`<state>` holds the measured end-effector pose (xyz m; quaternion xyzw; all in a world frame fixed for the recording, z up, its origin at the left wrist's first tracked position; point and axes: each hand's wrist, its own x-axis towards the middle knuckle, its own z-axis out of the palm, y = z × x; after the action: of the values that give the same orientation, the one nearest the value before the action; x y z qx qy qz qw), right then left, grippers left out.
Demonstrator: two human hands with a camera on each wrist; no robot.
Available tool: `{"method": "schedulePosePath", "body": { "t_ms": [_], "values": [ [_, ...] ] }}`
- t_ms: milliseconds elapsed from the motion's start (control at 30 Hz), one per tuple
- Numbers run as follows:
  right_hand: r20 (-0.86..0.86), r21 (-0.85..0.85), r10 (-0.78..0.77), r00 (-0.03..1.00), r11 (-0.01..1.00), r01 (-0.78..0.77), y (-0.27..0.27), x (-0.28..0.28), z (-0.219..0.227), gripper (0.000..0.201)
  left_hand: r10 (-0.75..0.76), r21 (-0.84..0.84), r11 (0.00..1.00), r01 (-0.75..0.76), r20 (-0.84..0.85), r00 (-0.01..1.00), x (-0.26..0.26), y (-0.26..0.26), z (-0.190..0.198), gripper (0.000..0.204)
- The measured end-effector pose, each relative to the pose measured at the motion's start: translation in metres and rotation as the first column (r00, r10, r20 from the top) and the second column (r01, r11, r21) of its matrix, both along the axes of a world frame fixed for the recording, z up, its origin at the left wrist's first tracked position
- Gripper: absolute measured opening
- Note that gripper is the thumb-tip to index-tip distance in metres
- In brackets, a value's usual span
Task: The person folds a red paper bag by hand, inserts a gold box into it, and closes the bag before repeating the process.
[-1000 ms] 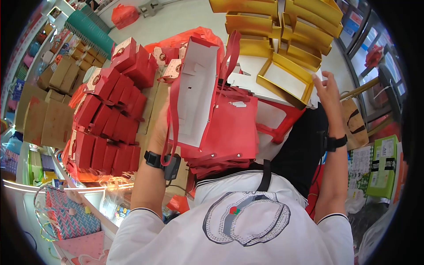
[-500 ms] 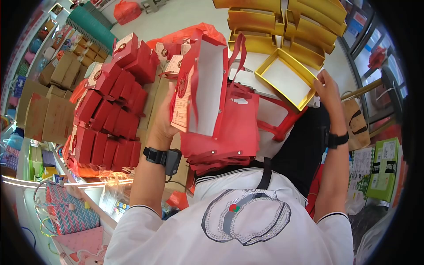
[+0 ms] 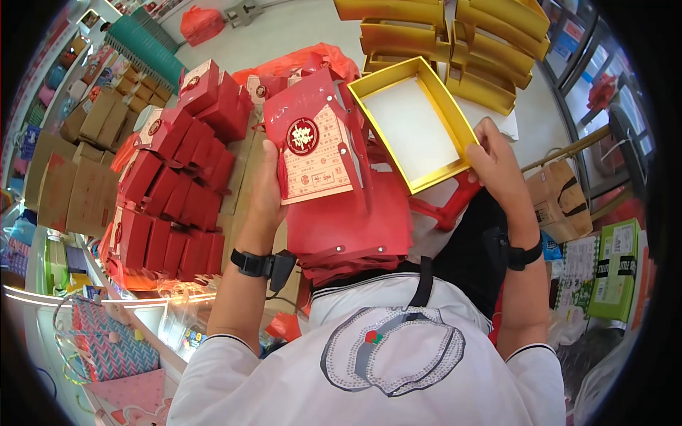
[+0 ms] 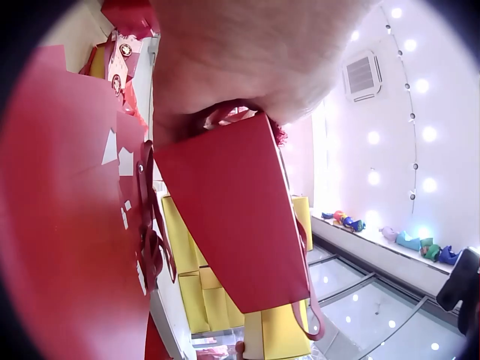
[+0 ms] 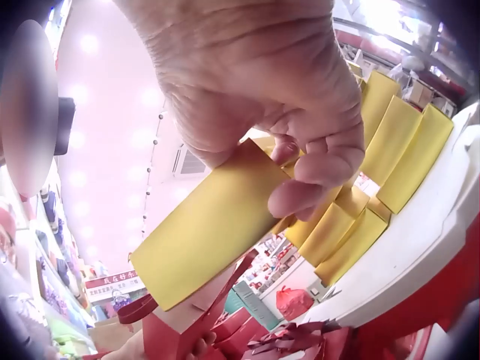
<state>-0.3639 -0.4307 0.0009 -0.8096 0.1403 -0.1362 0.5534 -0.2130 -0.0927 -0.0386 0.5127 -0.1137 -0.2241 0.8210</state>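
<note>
My left hand [image 3: 267,186] holds a red gift bag [image 3: 307,99] by its left side, and the bag's printed front with a round emblem faces up. In the left wrist view the bag's plain red base [image 4: 236,217] shows below the hand [image 4: 247,60]. My right hand [image 3: 499,165] pinches the lower right corner of a gold box tray [image 3: 412,121] with a white inside. The tray's left edge is beside the bag. In the right wrist view, thumb and fingers of the hand [image 5: 262,82] grip the gold tray [image 5: 214,225]. Flat red bags [image 3: 348,231] lie stacked below.
Filled red bags [image 3: 170,184] stand in rows at the left. Stacked gold trays [image 3: 490,50] occupy the far right of the work area. Brown cartons [image 3: 74,192] are at the far left, with a paper bag [image 3: 561,199] and a green box [image 3: 615,270] at the right.
The gold tray has been lifted from the white surface and moved left toward the bag by my right hand. My left hand has turned the bag so its printed front faces up.
</note>
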Motion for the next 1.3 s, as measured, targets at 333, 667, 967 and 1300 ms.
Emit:
{"method": "schedulePosePath", "body": {
  "t_ms": [333,667,967,1300],
  "values": [
    [0.048,-0.093,0.038,0.998,0.995,-0.034,0.006,0.004,-0.001,0.017,0.043,0.088,0.995,-0.051,0.081,0.996,-0.001,0.002,-0.007,0.065],
    [0.244,-0.116,-0.188,0.951,0.968,0.221,0.031,0.033,-0.028,0.021,0.021,0.047,0.999,-0.024,0.066,0.998,-0.02,-0.018,-0.005,0.06],
    [0.115,0.335,-0.137,0.984,0.938,0.091,0.041,0.041,-0.02,0.03,0.066,0.166,0.981,-0.103,0.215,0.974,-0.024,-0.018,-0.009,0.063],
    [0.068,0.445,-0.089,0.994,0.894,0.049,0.041,0.053,-0.027,0.034,0.026,0.308,0.941,-0.143,0.354,0.935,-0.022,-0.01,-0.004,0.062]
  ]
}}
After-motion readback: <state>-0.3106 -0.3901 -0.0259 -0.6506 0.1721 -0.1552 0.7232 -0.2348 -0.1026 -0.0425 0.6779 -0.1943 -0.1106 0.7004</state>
